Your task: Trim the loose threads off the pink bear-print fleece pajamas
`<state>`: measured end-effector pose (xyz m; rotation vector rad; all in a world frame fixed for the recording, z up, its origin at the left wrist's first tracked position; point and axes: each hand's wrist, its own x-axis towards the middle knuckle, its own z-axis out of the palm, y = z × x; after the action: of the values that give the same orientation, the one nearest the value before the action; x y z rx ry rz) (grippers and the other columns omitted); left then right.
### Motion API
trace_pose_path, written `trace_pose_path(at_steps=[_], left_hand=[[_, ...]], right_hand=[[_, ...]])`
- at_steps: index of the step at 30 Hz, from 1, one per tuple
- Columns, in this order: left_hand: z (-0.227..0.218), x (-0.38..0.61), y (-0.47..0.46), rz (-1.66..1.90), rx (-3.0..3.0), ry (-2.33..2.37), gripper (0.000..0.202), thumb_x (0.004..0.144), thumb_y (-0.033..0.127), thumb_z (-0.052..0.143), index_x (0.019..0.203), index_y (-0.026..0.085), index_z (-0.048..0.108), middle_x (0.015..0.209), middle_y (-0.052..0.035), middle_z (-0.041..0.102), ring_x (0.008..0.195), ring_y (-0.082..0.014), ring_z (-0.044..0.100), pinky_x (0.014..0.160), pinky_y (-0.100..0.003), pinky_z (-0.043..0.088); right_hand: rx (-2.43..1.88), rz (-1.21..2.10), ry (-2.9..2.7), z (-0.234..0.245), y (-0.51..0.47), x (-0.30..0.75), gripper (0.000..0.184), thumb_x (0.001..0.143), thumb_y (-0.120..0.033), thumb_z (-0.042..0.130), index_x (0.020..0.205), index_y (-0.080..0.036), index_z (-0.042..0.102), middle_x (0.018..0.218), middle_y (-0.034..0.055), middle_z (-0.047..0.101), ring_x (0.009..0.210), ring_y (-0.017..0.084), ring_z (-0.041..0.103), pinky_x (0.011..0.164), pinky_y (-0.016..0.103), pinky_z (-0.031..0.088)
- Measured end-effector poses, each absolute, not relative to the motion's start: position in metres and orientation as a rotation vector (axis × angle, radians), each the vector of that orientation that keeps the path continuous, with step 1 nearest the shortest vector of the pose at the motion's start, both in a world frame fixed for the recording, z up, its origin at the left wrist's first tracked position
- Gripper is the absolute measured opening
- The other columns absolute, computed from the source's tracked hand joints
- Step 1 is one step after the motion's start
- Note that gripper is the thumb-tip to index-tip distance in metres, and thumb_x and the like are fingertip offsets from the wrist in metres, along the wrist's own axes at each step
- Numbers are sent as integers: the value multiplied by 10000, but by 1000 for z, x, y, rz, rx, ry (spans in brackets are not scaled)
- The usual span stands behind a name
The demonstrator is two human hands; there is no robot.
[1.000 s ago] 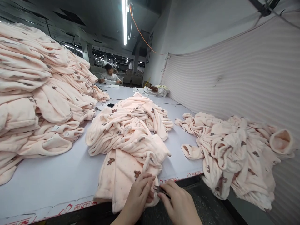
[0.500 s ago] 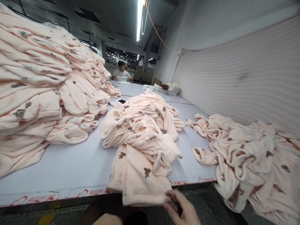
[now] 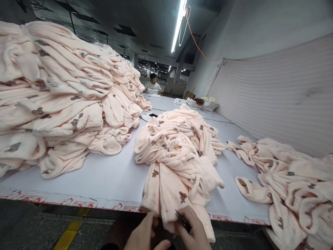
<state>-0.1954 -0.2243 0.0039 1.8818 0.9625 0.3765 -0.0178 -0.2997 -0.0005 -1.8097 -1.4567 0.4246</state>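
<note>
- Far left on my feed: tall pile of pale pink plush garments with brown bear prints [image 3: 75, 80], stacked on the long white-topped counter [image 3: 111, 177].
- Next, my left hand [image 3: 142, 232]: bare, low at the garment's bottom edge, thumb apart from the index finger; can't tell if it pinches cloth.
- Background: person in a white top [image 3: 154, 85] across the counter.
- Centre: pale pink plush garment with brown bear motifs [image 3: 169, 194], bottom end hanging over the counter's front edge, rest bunched in a heap behind. Judging by look: light, soft, floppy, not slippery, not fragile; I'd hold it by the thicker hem, flattened between fingers.
- Right of that, my right hand [image 3: 191, 227]: closed around small dark pointed metal snips [image 3: 182, 219], tip by the cloth.
- Far right: loose heap of matching pink garments [image 3: 288, 173], partly over the edge.
</note>
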Motion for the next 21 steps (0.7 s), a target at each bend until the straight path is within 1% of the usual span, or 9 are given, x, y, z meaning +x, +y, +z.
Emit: trace_pose_path(at_steps=[3, 5, 7, 9, 11, 13, 16, 19, 21], left_hand=[[-4, -157, -230, 711, 1742, 960, 246, 788, 286, 511, 1023, 218, 500, 895, -51, 654, 757, -204, 605, 719, -301, 452], [-6, -147, -226, 881, 1674, 894, 259, 821, 242, 433, 1060, 216, 529, 998, -71, 652, 888, -217, 601, 802, -321, 432], [-2, -144, -217, 870, 1556, 765, 336, 778, 218, 474, 1096, 206, 582, 1047, -69, 652, 985, -228, 571, 853, -318, 408], [7, -142, -206, 665, 1325, 618, 296, 727, 189, 482, 970, 179, 650, 871, -37, 662, 846, -203, 578, 750, -286, 417], [15, -138, -196, 490, 1073, 518, 222, 711, 174, 459, 820, 152, 650, 683, 4, 593, 664, -154, 527, 619, -246, 387], [20, -134, -189, 473, 894, 455, 188, 722, 168, 465, 782, 136, 640, 632, 22, 543, 611, -128, 488, 603, -235, 378], [21, -130, -186, 500, 704, 362, 174, 764, 151, 501, 806, 125, 668, 653, 9, 577, 654, -134, 521, 683, -252, 411], [21, -128, -187, 491, 625, 301, 236, 859, 206, 475, 871, 118, 694, 738, -39, 656, 777, -174, 585, 771, -280, 425], [25, -128, -187, 478, 601, 273, 295, 901, 258, 445, 934, 114, 700, 809, -63, 689, 868, -200, 602, 830, -301, 424]], right_hand=[[-1831, 380, -1364, 6, -305, -8, 83, 766, -222, 508, 740, -215, 587, 693, 2, 572, 650, 170, 555, 582, 233, 412], [-1863, 200, -1369, 10, -306, -1, 147, 740, -169, 486, 814, -226, 600, 736, 10, 593, 675, 177, 573, 602, 238, 421], [-1888, -23, -1390, 14, -302, 7, 236, 754, -149, 469, 928, -237, 602, 803, 28, 621, 714, 189, 601, 637, 252, 437], [-1921, -220, -1418, 19, -292, 14, 255, 795, -175, 478, 1015, -237, 592, 857, 54, 649, 756, 214, 624, 664, 276, 444], [-1986, -320, -1417, 25, -279, 20, 242, 813, -204, 498, 1037, -231, 584, 881, 70, 673, 776, 240, 638, 655, 292, 444], [-2066, -243, -1362, 32, -271, 24, 167, 825, -238, 516, 979, -232, 583, 831, 53, 685, 733, 237, 645, 605, 282, 440], [-2052, 54, -1288, 42, -273, 26, 101, 850, -333, 552, 835, -240, 589, 764, 18, 681, 703, 208, 647, 596, 256, 462], [-1880, 205, -1369, 49, -285, 24, 177, 837, -354, 592, 971, -254, 650, 937, 30, 696, 868, 204, 657, 736, 247, 500], [-1808, 178, -1438, 52, -290, 21, 270, 839, -345, 587, 1093, -278, 647, 1006, 34, 686, 911, 203, 653, 766, 247, 505]])
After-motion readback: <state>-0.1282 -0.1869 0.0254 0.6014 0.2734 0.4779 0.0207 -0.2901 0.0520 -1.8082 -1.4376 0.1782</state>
